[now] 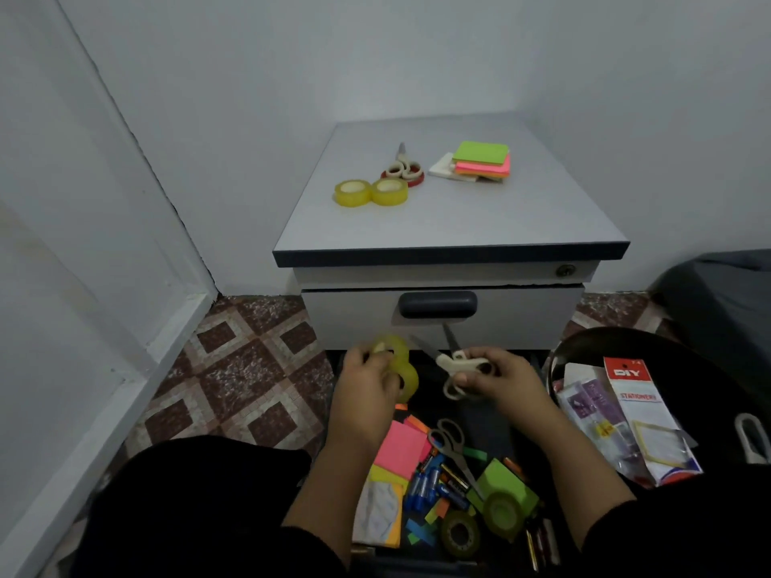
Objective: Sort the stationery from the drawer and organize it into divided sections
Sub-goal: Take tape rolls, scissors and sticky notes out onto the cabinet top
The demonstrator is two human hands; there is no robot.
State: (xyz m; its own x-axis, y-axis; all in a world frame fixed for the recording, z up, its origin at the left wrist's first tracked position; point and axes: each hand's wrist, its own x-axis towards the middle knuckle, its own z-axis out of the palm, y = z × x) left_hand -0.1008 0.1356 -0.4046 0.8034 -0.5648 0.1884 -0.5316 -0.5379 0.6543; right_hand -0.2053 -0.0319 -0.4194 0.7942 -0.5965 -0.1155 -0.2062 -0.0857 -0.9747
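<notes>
From the head camera, the left hand gripped two yellow tape rolls, fingers curled round them, while the right hand pinched the handles of a pair of white-handled scissors, blades pointing up and left toward the cabinet front. Both were held above the open drawer, probably lifted out for grouping with their like on the cabinet top. There, two more yellow tape rolls lay touching side by side, a second pair of scissors rested on what looked like a red-edged roll, and a stack of sticky notes sat just to the right, each kind apparently kept in its own cluster. The drawer below held the unsorted remainder: pink and yellow note pads, grey-handled scissors, loose batteries, a green pad with tape rolls and small paper flags. To the right, a black bag held packets of stationery. The grey cabinet stood against pale walls on a patterned tile floor, with its upper drawer shut.
</notes>
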